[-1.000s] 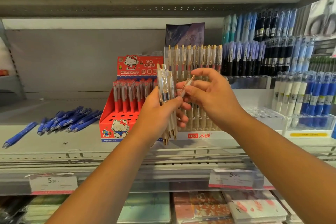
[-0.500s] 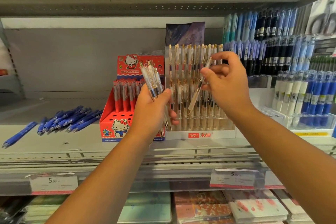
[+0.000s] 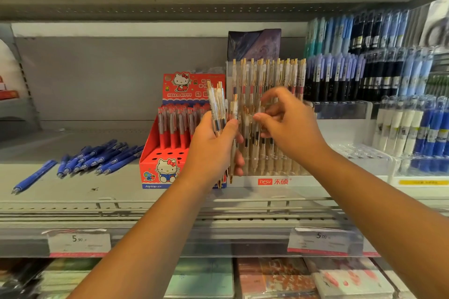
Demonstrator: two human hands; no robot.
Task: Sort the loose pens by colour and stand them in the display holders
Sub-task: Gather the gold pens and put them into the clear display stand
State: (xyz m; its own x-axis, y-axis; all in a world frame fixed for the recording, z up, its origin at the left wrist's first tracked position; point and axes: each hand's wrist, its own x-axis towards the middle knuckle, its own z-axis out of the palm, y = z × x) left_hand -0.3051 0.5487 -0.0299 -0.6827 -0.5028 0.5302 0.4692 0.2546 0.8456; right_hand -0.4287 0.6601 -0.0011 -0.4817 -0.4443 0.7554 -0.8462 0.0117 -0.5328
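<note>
Nearest, a price tag (image 3: 79, 241) hangs on the shelf (image 3: 73, 192) edge. Above it the left hand (image 3: 213, 153) grips a bundle of clear pens (image 3: 217, 107), fingers wrapped round them. Half a second ago they leaned left; now they are nearly upright and closer to the clear holder (image 3: 279, 181). The right hand (image 3: 291, 128) was up at the holder's back row, pinching one pen. It has dropped to the front row, just beside the left hand. Its fingers are curled but blurred, so I cannot tell whether it holds anything. Further left stand a red box (image 3: 160, 170) and loose blue pens (image 3: 102, 156), unchanged.
</note>
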